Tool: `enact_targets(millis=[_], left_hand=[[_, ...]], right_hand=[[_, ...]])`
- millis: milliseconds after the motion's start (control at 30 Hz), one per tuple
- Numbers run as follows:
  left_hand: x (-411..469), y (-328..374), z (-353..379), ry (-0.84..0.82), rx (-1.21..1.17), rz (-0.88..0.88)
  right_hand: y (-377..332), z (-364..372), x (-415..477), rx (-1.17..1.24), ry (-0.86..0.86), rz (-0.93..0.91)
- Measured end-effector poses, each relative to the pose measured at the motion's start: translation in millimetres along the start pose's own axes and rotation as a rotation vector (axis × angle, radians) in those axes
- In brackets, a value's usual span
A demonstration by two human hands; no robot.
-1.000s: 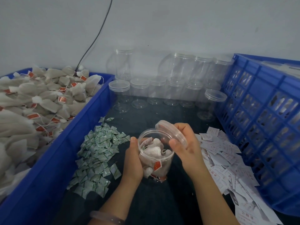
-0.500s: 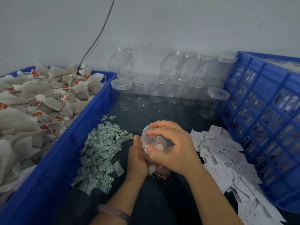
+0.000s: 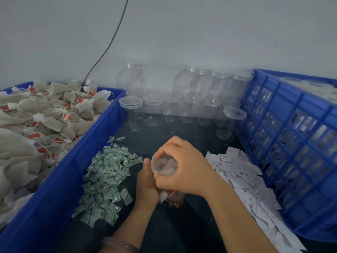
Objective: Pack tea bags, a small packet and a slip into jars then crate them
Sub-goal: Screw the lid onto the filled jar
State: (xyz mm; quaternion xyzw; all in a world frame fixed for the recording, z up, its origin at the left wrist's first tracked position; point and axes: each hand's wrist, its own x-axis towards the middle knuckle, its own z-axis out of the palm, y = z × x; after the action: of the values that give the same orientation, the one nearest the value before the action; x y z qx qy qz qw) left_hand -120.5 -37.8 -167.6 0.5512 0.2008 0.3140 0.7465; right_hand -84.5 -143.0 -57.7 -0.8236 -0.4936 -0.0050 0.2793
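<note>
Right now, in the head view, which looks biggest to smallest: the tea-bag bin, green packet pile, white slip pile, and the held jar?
1. the tea-bag bin, largest, though cut off by the frame.
2 and 3. the green packet pile and the white slip pile look alike; no ranking.
4. the jar, smallest.

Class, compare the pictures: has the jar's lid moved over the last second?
Yes. The lid went left, away from the slips pile, from tilted beside the mouth of the jar to sitting on it under the right hand.
</note>
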Motion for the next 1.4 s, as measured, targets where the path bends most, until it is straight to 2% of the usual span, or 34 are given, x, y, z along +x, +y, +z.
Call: enact_targets(millis=[100, 167, 233, 300, 467, 600, 700, 1067, 1133, 1267, 1400], left_hand=[[2, 1, 0, 0.023, -0.009, -0.039], [5, -3, -2, 0.005, 0.089, 0.02], [7, -5, -2, 0.004, 0.091, 0.006], [7, -7, -3, 0.019, 0.01, -0.074], [7, -6, -1, 0.029, -0.045, -0.113], [7, -6, -3, 0.024, 0.034, -0.006], [5, -6, -1, 0.04, -0.07, -0.102], [-1, -1, 3, 0.042, -0.105, -0.041], [-3, 6, 4, -0.018, -0.153, -0.072], [-9, 8, 4, -0.16, -0.161, -0.012], [-9, 4, 8, -0.093, -0.14, -0.04]], right_hand=[[-5, 1, 6, -0.112, -0.072, 0.013], [-5, 8, 2, -0.183, -0.033, -0.003], [-4, 12, -3, -0.161, 0.022, -0.002], [-4, 13, -4, -0.146, 0.03, 0.002], [-7, 12, -1, -0.144, 0.036, 0.04], [-7, 12, 2, -0.147, 0.015, 0.064], [-7, 14, 3, -0.147, 0.027, 0.079], [-16, 19, 2, -0.144, 0.058, 0.167], [-16, 16, 2, -0.171, 0.013, 0.156], [-11, 1, 8, -0.163, -0.168, 0.096], [-6, -3, 7, -0.092, -0.166, 0.059]])
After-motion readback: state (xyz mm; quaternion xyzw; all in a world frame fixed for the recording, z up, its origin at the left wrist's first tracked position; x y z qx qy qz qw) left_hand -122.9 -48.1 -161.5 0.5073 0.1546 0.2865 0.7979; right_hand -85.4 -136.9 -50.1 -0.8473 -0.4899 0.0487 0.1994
